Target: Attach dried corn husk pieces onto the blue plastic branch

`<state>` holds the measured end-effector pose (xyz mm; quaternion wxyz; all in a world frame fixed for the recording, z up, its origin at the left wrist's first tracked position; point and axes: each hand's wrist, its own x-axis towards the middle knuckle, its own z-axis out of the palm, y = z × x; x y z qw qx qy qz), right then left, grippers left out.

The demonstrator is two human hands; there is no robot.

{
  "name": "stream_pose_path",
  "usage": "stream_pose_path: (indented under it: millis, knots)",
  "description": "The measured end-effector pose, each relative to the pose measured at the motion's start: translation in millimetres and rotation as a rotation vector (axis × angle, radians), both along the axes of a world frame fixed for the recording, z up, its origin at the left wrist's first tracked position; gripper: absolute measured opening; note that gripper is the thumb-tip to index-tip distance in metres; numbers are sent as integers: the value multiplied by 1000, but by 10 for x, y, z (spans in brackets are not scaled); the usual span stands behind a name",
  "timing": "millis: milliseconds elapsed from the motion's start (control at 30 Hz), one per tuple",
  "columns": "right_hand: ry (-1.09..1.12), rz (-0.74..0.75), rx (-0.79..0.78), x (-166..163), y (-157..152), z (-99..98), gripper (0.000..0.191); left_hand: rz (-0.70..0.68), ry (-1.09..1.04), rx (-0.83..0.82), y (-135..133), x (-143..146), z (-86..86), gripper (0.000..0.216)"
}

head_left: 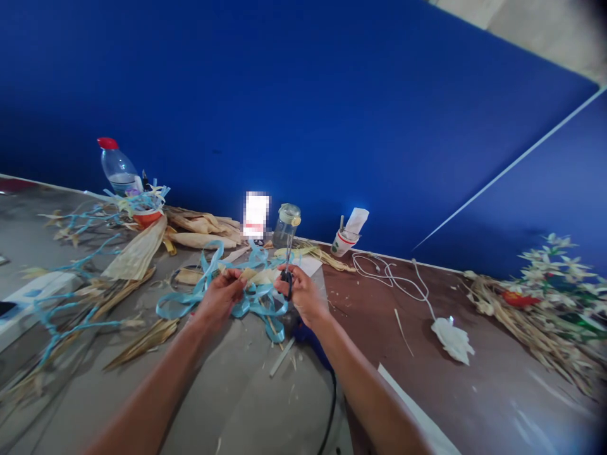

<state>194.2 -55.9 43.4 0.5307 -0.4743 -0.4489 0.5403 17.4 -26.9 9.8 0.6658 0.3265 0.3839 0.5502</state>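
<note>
Looking down from the head camera, both forearms reach forward over the grey and brown table top [474, 392] and the hands meet near its middle, in front of the deep blue wall [332, 95].

The left hand [222, 294] is closed; its fingers pinch one end of a pale dry husk strip [258, 275]. This husk strip lies across the gap between the two hands. Its long axis goes from left to right, almost level, and its free end points toward the right hand [303, 292].

The right hand is also closed, around the black handles of small scissors [287, 262]. The long axis of the scissors is nearly upright, with the thin metal blades pointing up and away from the person. So the blades cross the husk strip almost at a right angle, just beside its right end. I cannot tell if the blades are open or if they touch the strip. The right hand is the nearer one to the free end.

Loops of light blue flat ribbon [256, 302] lie under and around both hands, touching them.

Behind the hands stand a clear glass jar [286, 226] and a white paper cup [344, 240], and further left a clear plastic bottle with red cap [117, 169]. A pile of dry yellow husks [199, 224] lies beside the jar, and a thin white cable [393, 275] curls at the right.
</note>
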Motion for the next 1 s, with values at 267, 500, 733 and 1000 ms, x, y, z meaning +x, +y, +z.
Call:
stream_pose_path:
  millis: [267,500,733,1000]
  knots:
    - [-100,-26,126,-448,159,-103,56,-81,-85,-41,-68,54,58,40]
    - [-182,12,84,-373,188,-102,49,-197,-36,-53,-74,36,35,33]
    - [-263,59,68,-245,184,-125,48,-237,61,0,-66,31,-5,36]
    - [-392,3,112,-174,207,-221,45,-260,274,111,-55,82,-5,42]
